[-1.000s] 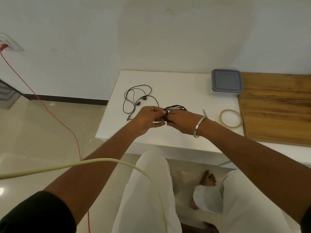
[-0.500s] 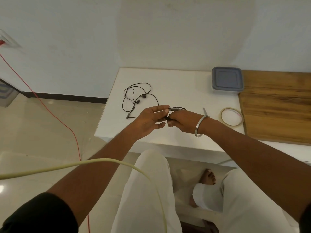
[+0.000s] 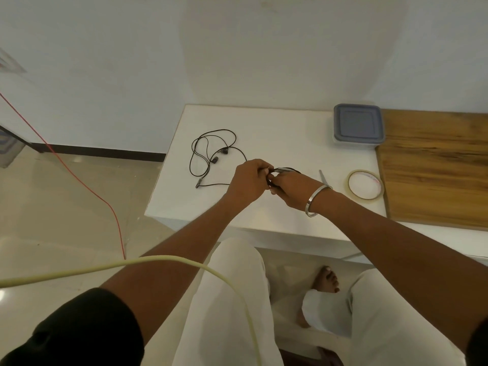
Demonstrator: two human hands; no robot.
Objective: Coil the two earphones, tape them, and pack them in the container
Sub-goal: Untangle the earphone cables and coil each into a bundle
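Observation:
My left hand [image 3: 248, 182] and my right hand [image 3: 290, 187] meet over the middle of the white table [image 3: 277, 133]. Both pinch a small black coiled earphone [image 3: 284, 170], whose loop shows between and behind the fingers. A second black earphone [image 3: 211, 154] lies loose and uncoiled on the table to the left. A roll of clear tape [image 3: 365, 184] lies to the right of my right wrist. The grey-lidded container [image 3: 357, 125] stands shut at the back right of the table.
Scissors [image 3: 322, 177] lie partly hidden behind my right wrist. A wooden board [image 3: 435, 167] covers the table's right side. A red cable [image 3: 79, 180] runs across the floor on the left, and a pale cable [image 3: 158, 260] crosses over my lap.
My left hand's fingers, spread half a second ago, have curled back onto the coiled earphone. Both hands stay together over the table.

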